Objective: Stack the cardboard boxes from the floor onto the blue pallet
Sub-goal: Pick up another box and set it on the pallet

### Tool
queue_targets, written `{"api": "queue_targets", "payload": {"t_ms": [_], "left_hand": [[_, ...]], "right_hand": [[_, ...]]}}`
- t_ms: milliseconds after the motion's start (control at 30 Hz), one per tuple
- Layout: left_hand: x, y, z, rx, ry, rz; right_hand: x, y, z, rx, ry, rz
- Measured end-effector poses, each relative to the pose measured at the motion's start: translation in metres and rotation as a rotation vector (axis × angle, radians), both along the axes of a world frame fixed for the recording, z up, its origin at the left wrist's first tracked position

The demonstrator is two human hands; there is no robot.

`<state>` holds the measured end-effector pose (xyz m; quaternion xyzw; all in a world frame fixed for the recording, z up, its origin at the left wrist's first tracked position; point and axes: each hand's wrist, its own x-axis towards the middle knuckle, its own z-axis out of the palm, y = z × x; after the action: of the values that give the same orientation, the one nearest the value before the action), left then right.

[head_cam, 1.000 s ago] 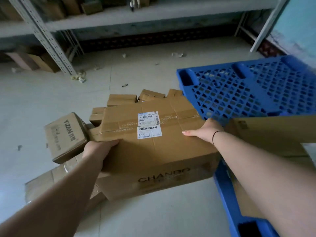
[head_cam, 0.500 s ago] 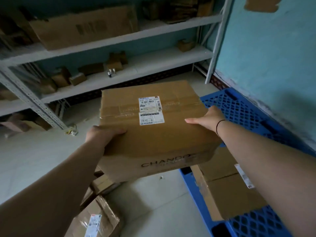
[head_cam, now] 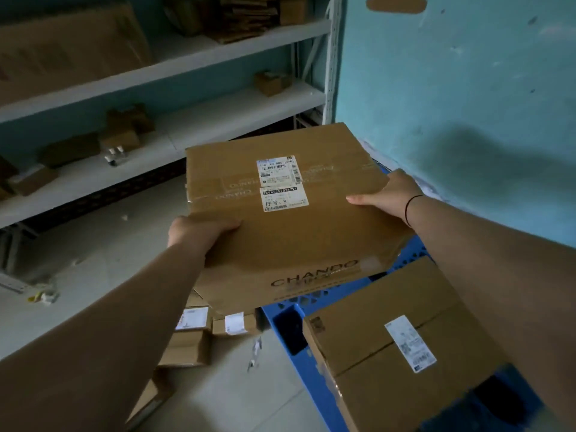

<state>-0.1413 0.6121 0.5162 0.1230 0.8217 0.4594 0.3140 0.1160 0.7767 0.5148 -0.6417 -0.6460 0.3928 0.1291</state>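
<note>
A large cardboard box [head_cam: 290,232] printed CHANDO, with two white labels on top, hangs in the air between my hands, above the near left corner of the blue pallet [head_cam: 291,335]. My left hand [head_cam: 199,230] grips its left edge, thumb on top. My right hand [head_cam: 388,194] grips its right edge, thumb on top, the other fingers hidden behind the side. Another labelled cardboard box [head_cam: 402,344] lies on the pallet at the lower right. Several smaller boxes [head_cam: 199,335] sit on the floor left of the pallet.
A white metal shelf rack [head_cam: 218,116] with scattered small boxes runs along the back left. A teal wall [head_cam: 452,88] stands right behind the pallet. Pale floor [head_cam: 93,275] with bits of litter spreads to the left.
Both hands have lifted the CHANDO box off the floor pile and carried it right, over the pallet. My view has swung right towards the wall and the box on the pallet.
</note>
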Motion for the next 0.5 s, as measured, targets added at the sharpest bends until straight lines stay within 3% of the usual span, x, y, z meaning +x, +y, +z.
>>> {"api": "queue_targets", "payload": {"t_ms": [500], "left_hand": [[0.028, 0.207, -0.204, -0.131, -0.088, -0.126]], "right_hand": [[0.031, 0.204, -0.166, -0.139, -0.084, -0.042]]}}
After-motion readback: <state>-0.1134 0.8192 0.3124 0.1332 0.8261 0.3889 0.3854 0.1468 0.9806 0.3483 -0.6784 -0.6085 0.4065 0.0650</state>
